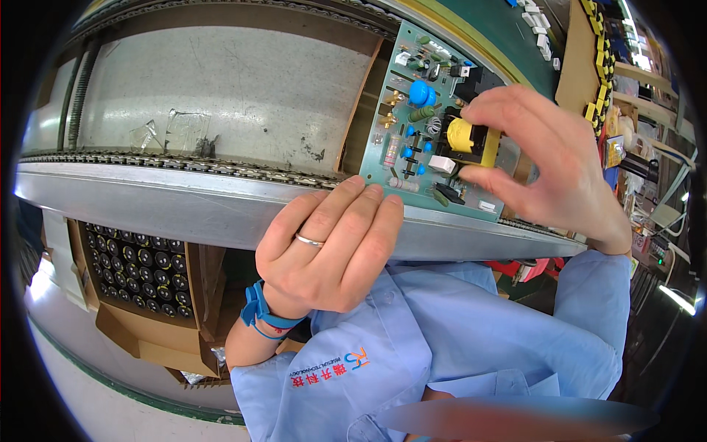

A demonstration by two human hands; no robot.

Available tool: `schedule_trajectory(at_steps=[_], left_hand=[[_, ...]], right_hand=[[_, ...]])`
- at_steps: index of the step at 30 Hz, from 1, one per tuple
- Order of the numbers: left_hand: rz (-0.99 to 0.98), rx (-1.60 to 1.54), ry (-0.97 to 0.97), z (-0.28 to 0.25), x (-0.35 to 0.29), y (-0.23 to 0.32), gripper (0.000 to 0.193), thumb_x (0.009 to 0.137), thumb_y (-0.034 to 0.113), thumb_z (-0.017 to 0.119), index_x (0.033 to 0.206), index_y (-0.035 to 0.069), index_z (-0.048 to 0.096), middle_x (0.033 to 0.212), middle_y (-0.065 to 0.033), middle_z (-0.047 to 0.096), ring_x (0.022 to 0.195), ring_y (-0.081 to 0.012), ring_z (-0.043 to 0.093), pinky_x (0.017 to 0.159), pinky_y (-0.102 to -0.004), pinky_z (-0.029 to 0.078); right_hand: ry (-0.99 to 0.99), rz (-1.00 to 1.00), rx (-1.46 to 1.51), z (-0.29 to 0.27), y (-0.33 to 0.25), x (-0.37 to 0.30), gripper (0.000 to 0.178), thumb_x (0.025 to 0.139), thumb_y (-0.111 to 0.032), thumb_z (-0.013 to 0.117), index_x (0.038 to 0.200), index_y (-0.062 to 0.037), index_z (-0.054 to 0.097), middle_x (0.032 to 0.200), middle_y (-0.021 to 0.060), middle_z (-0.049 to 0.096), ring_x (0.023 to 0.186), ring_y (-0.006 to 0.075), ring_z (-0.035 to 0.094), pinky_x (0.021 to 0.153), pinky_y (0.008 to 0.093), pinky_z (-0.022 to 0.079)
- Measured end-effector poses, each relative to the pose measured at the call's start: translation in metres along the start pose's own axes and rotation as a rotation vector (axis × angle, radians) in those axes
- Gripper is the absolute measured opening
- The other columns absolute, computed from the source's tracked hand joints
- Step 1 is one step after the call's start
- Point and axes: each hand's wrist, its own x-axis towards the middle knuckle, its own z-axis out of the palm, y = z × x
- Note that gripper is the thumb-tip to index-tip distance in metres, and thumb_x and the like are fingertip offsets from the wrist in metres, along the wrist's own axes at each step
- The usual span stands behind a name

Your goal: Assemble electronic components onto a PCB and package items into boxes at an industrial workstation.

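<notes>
A green circuit board [377, 151] lies on the conveyor rails, crowded with parts such as blue discs [421, 93], green coils and a white block [442, 164]. My right hand [549, 158] pinches a yellow-wound transformer [462, 136] at the board's right half, thumb on its near side and fingers on its far side. Whether the transformer's underside meets the board is hidden. My left hand [335, 247], wearing a ring, lies over the near rail. Its fingers are stretched out, with the tips at the board's near left corner and nothing held.
The metal conveyor rail [184, 202] and its chain [184, 163] run across in front of me. Below at left stands a cardboard box [140, 331] of black cylindrical capacitors. Yellow transformers [600, 66] line the far right, beside white blocks [537, 29] on a green surface.
</notes>
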Motion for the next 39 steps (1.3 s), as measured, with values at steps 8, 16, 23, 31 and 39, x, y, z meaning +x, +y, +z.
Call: schedule_trajectory(at_steps=[8, 16, 23, 31, 39], left_hand=[[-0.025, -0.091, 0.063, -0.015, -0.011, -0.003, 0.014, 0.076, 0.006, 0.060, 0.088, 0.007, 0.068, 0.088, -0.0052, 0.069, 0.082, -0.0188, 0.068, 0.074, -0.0304, 0.050], [-0.554, 0.434, 0.255, -0.123, -0.068, -0.086, 0.010, 0.082, -0.001, 0.058, 0.087, 0.003, 0.065, 0.088, -0.0116, 0.065, 0.082, -0.0328, 0.062, 0.072, -0.0392, 0.050], [-0.771, 0.593, -0.228, -0.138, -0.171, -0.193, 0.019, 0.084, 0.017, 0.061, 0.094, 0.002, 0.067, 0.098, -0.0174, 0.065, 0.091, -0.0352, 0.062, 0.083, -0.0416, 0.050], [-0.569, 0.850, -0.550, -0.122, -0.150, -0.192, 0.041, 0.083, 0.035, 0.061, 0.105, 0.000, 0.063, 0.107, -0.0164, 0.062, 0.102, -0.0316, 0.060, 0.093, -0.0422, 0.045], [-1.080, 0.735, -1.226, -0.113, -0.118, -0.212, 0.062, 0.085, 0.057, 0.043, 0.129, 0.016, 0.057, 0.120, -0.0177, 0.063, 0.110, -0.0330, 0.061, 0.096, -0.0419, 0.045]], right_hand=[[0.158, -0.137, 0.076, 0.020, 0.000, 0.001, 0.045, 0.071, -0.014, 0.076, 0.111, -0.0002, 0.062, 0.108, 0.0161, 0.061, 0.095, 0.0321, 0.063, 0.080, 0.0350, 0.051], [0.215, 0.009, 0.069, -0.001, 0.028, -0.044, 0.059, 0.077, -0.002, 0.067, 0.133, -0.0092, 0.053, 0.132, 0.0060, 0.054, 0.091, 0.0131, 0.055, 0.073, 0.0226, 0.044], [0.227, -0.025, 0.286, 0.016, 0.028, -0.067, 0.052, 0.077, 0.004, 0.063, 0.127, -0.0057, 0.056, 0.126, 0.0062, 0.054, 0.085, 0.0149, 0.054, 0.067, 0.0221, 0.044], [0.289, 0.079, 0.273, 0.020, 0.051, -0.100, 0.047, 0.078, 0.006, 0.064, 0.123, -0.0027, 0.057, 0.124, 0.0070, 0.055, 0.082, 0.0148, 0.054, 0.067, 0.0236, 0.047], [0.301, 0.071, 0.305, 0.027, 0.053, -0.108, 0.042, 0.079, 0.005, 0.063, 0.121, -0.0005, 0.057, 0.123, 0.0086, 0.055, 0.078, 0.0158, 0.056, 0.066, 0.0248, 0.049]])
